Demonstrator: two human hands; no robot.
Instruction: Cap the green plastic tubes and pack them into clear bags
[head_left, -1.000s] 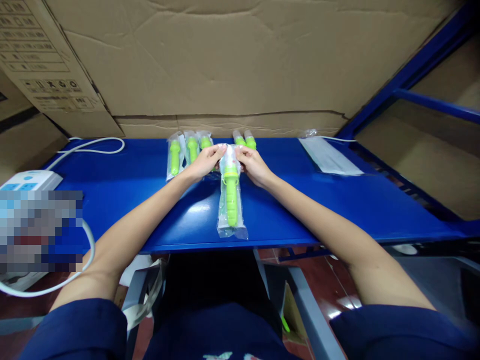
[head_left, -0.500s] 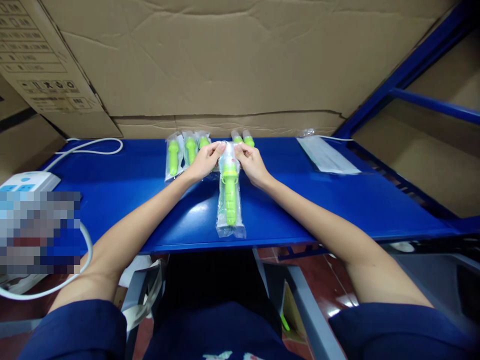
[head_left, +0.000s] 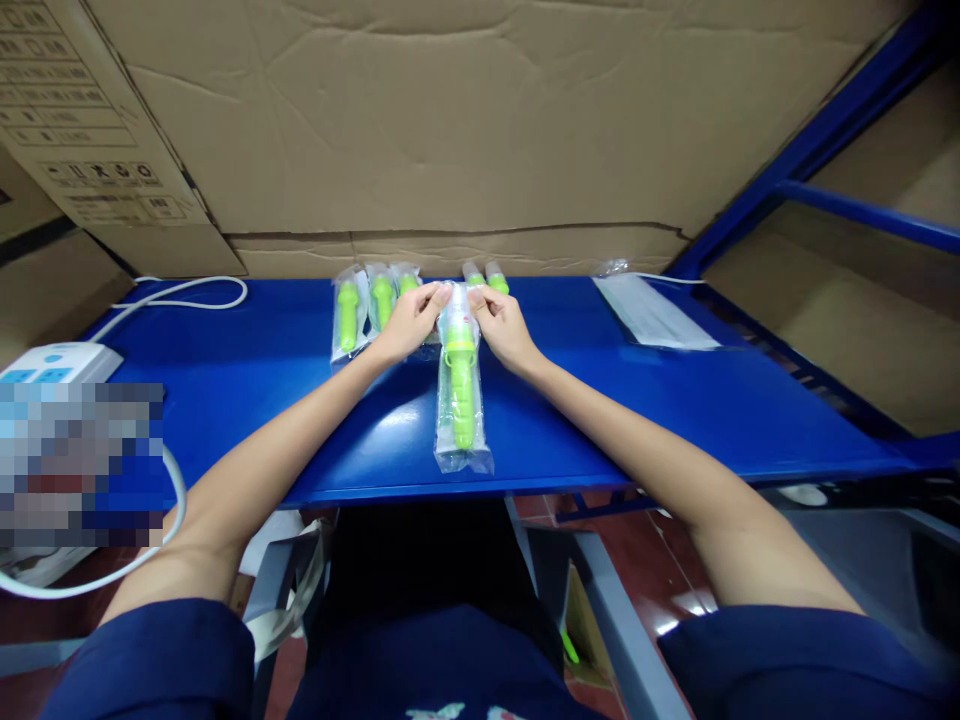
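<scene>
A clear plastic bag [head_left: 486,458] hangs in front of me over the table's near part. Inside it lies a lime-green ribbed handle [head_left: 463,400] with a clear top; I cannot tell its exact kind. My left hand [head_left: 414,318] pinches the bag's upper left corner between thumb and fingers. At the upper right corner, my right hand [head_left: 504,322] grips it the same way. Behind my left hand lie several bagged green pieces [head_left: 347,315]. Two unbagged-looking green pieces with clear caps [head_left: 497,278] stand beyond my right hand, partly hidden.
The blue table [head_left: 600,400] ends against a cardboard wall [head_left: 450,130]. A flat pack of clear bags [head_left: 660,312] lies to the right. On the left are a white power strip [head_left: 67,362] and its cable [head_left: 180,300]. A blue frame [head_left: 810,150] slants up at right.
Almost nothing differs. Both hands keep their hold on the bag's top, and the view has shifted very slightly.
</scene>
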